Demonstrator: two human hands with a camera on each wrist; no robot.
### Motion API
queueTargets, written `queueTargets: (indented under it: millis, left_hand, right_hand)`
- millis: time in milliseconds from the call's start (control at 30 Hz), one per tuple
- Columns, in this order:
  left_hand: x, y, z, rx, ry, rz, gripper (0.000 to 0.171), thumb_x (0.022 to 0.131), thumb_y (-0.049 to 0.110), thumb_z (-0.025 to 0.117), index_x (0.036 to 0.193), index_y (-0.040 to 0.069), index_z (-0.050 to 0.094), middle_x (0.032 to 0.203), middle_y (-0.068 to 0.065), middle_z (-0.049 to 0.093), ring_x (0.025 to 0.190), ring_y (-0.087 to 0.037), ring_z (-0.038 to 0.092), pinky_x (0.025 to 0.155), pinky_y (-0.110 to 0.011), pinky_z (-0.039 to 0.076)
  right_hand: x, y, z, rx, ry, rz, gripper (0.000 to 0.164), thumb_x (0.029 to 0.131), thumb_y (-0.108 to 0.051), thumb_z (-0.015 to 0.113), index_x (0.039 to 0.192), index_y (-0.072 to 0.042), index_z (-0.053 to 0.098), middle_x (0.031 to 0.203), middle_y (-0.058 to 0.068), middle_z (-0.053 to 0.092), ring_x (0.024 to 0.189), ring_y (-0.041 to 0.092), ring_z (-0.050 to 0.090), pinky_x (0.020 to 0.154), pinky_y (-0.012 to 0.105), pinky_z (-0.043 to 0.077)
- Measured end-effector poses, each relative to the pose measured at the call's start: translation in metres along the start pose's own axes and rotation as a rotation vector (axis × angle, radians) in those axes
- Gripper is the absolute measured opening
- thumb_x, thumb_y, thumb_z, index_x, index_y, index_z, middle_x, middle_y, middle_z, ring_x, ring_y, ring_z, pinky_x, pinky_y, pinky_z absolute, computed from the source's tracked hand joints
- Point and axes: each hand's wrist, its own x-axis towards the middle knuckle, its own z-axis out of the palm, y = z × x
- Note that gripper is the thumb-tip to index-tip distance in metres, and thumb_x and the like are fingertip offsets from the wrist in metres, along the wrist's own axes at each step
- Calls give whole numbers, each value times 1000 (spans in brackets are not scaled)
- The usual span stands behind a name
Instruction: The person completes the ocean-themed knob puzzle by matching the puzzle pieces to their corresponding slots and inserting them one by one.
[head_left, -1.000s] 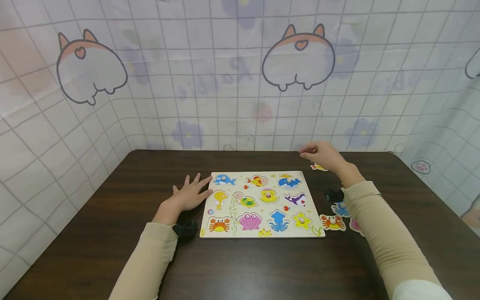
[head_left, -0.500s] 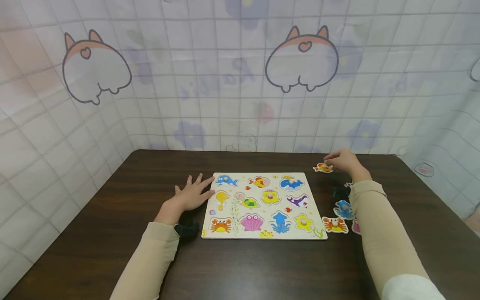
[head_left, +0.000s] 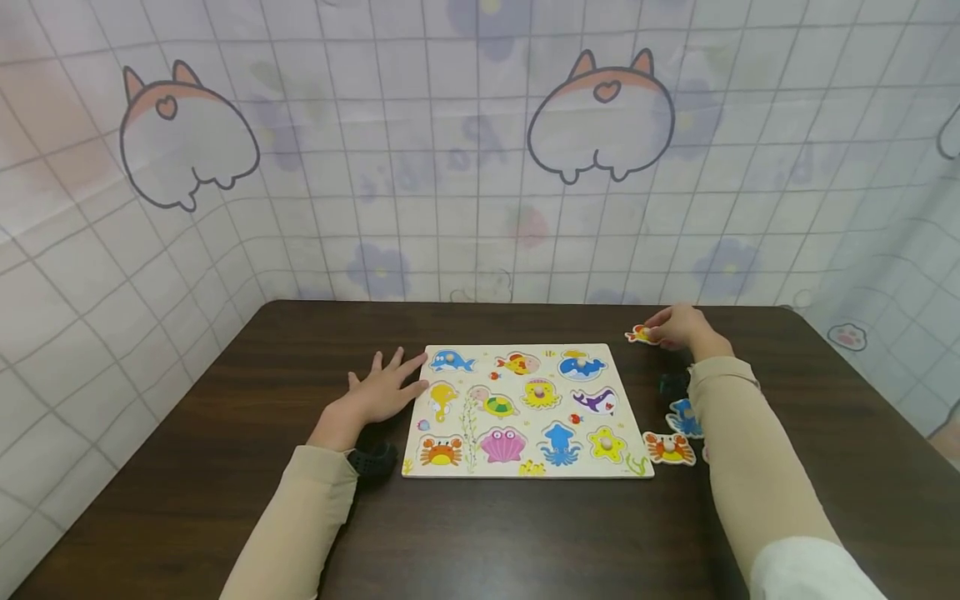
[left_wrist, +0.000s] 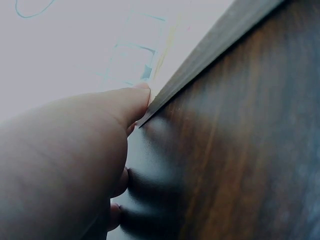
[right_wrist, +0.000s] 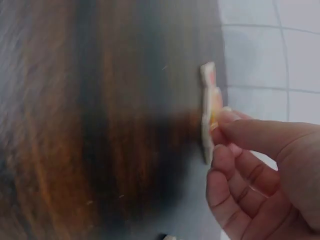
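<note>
In the head view, my left hand [head_left: 376, 396] lies with spread fingers on the table, its thumb and index fingertip touching the left edge of a pale wooden puzzle board [head_left: 487, 350]. Sea animals fill the board, and several show a knob, such as the starfish [head_left: 617, 452] and the octopus [head_left: 527, 400]. Behind the board's far right corner, my right hand [head_left: 681, 327] pinches a red and yellow fish puzzle piece [head_left: 639, 335] between thumb and fingers. The right wrist view shows that fish piece [right_wrist: 207, 100] edge-on; its knob is mostly hidden by the fingertips.
Right of the board lie a crab piece [head_left: 670, 450] and a blue piece [head_left: 682, 419], with a pink piece mostly hidden under the right sleeve [head_left: 750, 450]. The dark wooden table [head_left: 480, 533] ends at a patterned curtain [head_left: 435, 233] behind and at both sides.
My right hand has come down from above the table, moving right, and now pinches the fish piece. The left hand keeps its place at the board's edge.
</note>
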Motion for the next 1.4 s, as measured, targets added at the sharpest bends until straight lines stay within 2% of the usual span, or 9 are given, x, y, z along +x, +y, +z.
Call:
queueTargets:
  millis: [233,467,667,833,933,1167,1400]
  left_hand:
    - [0,2,-3,6,-1,0,65,110,48,43,166,22,22,169,-23,5,151,-53,-7,107,-82,-6]
    - [-1,1,1,8,-1,-2,66,110,48,43,166,22,22,169,-23,5,151,-53,-6,107,-82,-5]
    - [0,0,2,-4,0,-3,67,109,49,43,166,22,22,169,-23,4,151,-53,-7,107,-82,-6]
    - [2,0,2,-2,-4,-8,67,109,50,43,166,23,21,169,-23,4,151,-52,-9,107,-82,-7]
    - [2,0,1,0,-8,-4,67,109,50,43,166,23,21,169,-23,4,151,-52,-9,107,-82,-7]
    - [3,-1,2,12,-7,7,66,109,50,42,166,22,22,169,-23,5,151,-52,-7,107,-82,-6]
    - [3,-3,2,6,4,10,66,109,50,42,166,22,22,169,-23,5,151,-53,-7,107,-83,-6]
  right_hand:
    - [0,4,1,-13,42,17,30,97,-8,69,117,15,68,77,4,72,63,14,60,61,26,55]
    - [-2,4,2,-64,30,8,28,99,-12,69,113,12,71,78,4,74,66,16,62,63,28,56]
    - [-9,-3,-6,-115,60,-21,30,101,-15,66,115,12,69,95,17,74,84,29,66,78,42,56]
    - [-21,-12,-12,-137,86,-60,33,102,-16,64,116,14,68,108,27,69,100,42,60,89,56,50]
    - [-25,-15,-11,-141,95,-78,33,102,-17,64,115,13,68,110,29,68,102,44,59,91,60,47]
    - [-28,-26,-4,-170,136,-132,33,101,-22,67,110,10,72,106,25,69,95,39,59,85,55,49]
    - [-34,-46,3,-188,159,-163,35,100,-27,68,108,7,71,104,21,68,90,35,58,78,48,49]
